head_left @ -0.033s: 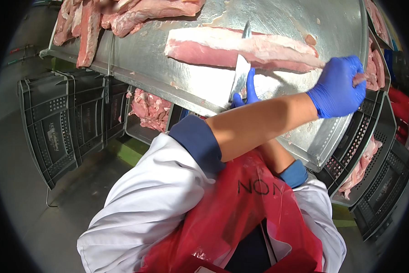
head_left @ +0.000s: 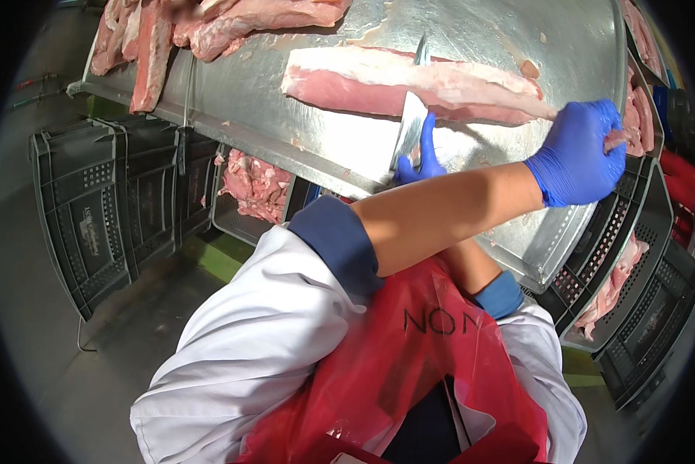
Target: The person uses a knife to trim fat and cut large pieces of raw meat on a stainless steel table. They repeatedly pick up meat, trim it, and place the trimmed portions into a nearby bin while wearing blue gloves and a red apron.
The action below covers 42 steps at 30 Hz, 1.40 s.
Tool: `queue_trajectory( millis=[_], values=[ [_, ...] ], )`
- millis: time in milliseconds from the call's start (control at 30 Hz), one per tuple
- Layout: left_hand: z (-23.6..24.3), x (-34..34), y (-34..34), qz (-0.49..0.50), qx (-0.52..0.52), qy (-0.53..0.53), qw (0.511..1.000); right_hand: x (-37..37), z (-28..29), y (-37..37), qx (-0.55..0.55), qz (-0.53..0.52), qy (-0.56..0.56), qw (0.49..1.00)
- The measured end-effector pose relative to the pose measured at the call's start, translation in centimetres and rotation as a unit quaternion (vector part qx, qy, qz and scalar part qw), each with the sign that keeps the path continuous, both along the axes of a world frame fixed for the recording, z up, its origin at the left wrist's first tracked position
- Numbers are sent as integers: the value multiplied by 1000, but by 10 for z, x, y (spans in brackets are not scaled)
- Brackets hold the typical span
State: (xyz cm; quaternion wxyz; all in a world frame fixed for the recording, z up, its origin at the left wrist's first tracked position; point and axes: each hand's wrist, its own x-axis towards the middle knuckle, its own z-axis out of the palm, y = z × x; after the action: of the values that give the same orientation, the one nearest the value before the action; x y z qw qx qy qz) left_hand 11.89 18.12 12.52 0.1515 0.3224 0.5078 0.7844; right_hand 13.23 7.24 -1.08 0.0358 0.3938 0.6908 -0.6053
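Note:
A long strip of pale meat with a white fat layer [head_left: 347,87] lies across the metal table [head_left: 301,127]. My left arm crosses over my right one. At the strip's right end, my left hand [head_left: 579,155], in a blue glove, is closed on the narrow end, and a bit of meat pokes out of the fist. My right hand [head_left: 426,158], also gloved in blue, is partly hidden behind my left forearm. It holds a knife [head_left: 411,127], with one finger stretched up beside the blade. The blade passes under the fat layer, and its tip shows beyond the far side.
Several large meat pieces [head_left: 262,23] lie at the table's far left. Black crates [head_left: 84,209] stand on the floor at left. A crate of meat scraps [head_left: 256,185] sits below the near table edge. More crates with meat [head_left: 614,286] line the right side.
My left hand has shifted slightly to the right and toward me, and the meat strip has slid a little to the right. The knife and my right hand have moved slightly to the right.

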Motion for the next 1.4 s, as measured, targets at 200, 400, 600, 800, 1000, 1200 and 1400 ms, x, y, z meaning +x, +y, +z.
queue_trajectory(
  millis=[200, 400, 600, 800, 1000, 1200, 1400],
  values=[
    [25, -8, -12, -10, 25, -7, 1000, -26, -3, -15, 10, 6, 27, 1000],
    [44, -4, -15, 32, 85, 1, 996, -50, -14, -23, -24, 15, 83, 996],
    [74, -25, -31, 3, 97, -68, 993, -34, -24, -72, -6, 45, 69, 997],
    [88, -19, -39, -12, 101, -45, 994, -89, -14, -63, 11, 44, 78, 996],
    [99, -52, -80, -39, 108, -32, 993, -120, -17, -69, -31, 60, 95, 993],
    [109, -101, -130, -76, 88, -4, 993, -91, -18, -130, 103, 69, 73, 990],
    [121, -140, -180, -116, 51, 28, 992, -154, -43, -109, -16, 25, 127, 991]
  ],
)
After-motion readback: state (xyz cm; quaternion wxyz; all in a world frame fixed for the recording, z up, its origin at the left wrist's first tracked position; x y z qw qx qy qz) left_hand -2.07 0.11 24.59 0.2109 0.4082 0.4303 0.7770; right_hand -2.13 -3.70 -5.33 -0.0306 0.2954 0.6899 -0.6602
